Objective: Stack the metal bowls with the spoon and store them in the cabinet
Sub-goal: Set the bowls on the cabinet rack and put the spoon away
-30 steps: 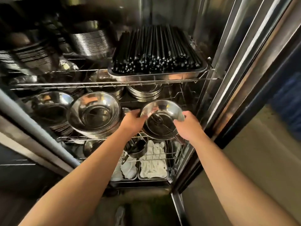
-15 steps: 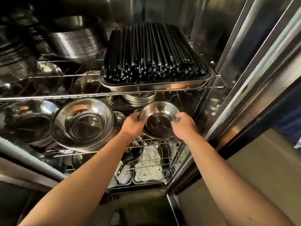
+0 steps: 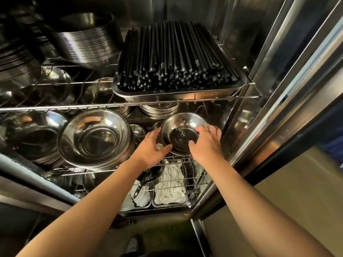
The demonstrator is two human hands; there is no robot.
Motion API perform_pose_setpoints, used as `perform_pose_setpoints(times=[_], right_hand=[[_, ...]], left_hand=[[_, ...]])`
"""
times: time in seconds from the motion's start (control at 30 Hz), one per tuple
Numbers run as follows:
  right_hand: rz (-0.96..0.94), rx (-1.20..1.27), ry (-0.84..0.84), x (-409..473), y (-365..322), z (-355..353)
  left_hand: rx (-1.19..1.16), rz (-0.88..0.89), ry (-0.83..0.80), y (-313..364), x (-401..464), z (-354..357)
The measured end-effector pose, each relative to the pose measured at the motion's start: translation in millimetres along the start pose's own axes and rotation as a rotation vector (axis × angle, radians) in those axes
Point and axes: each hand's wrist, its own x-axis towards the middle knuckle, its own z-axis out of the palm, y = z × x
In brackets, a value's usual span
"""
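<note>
A small stack of metal bowls (image 3: 182,125) with a spoon (image 3: 181,134) lying inside sits at the right end of the cabinet's middle wire shelf (image 3: 104,170). My left hand (image 3: 151,148) grips the stack's left rim, thumb under the near edge. On the right rim rests my right hand (image 3: 207,145), fingers curled over the edge. The bowl tilts slightly toward me.
A large stack of wide metal bowls (image 3: 94,138) stands left of the small one, with more stacks further left. Above, a tray of black chopsticks (image 3: 174,58) fills the upper shelf. White cloths (image 3: 170,190) in trays lie below. The steel door frame (image 3: 278,101) rises at the right.
Both hands have pushed the bowl stack deeper onto the middle shelf, and my view has moved closer to the cabinet.
</note>
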Motion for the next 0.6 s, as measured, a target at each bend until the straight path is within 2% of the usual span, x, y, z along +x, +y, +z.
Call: perform_pose_setpoints(times=[0.13, 0.27, 0.4, 0.6], right_hand=[[-0.122, -0.204, 0.008, -8.6, -6.0, 2.4], [-0.139, -0.300, -0.056, -11.4, -9.1, 3.5], [-0.146, -0.364, -0.065, -12.6, -10.8, 5.5], [-0.141, -0.363, -0.066, -11.3, -8.7, 6.8]], left_hand=[[0.204, 0.059, -0.004, -16.8, -28.5, -0.7], [0.478, 0.060, -0.008, -34.4, -56.8, 6.1], [0.724, 0.066, 0.064, -47.9, -76.9, 11.6], [0.870, 0.011, 0.112, -62.2, -91.6, 6.8]])
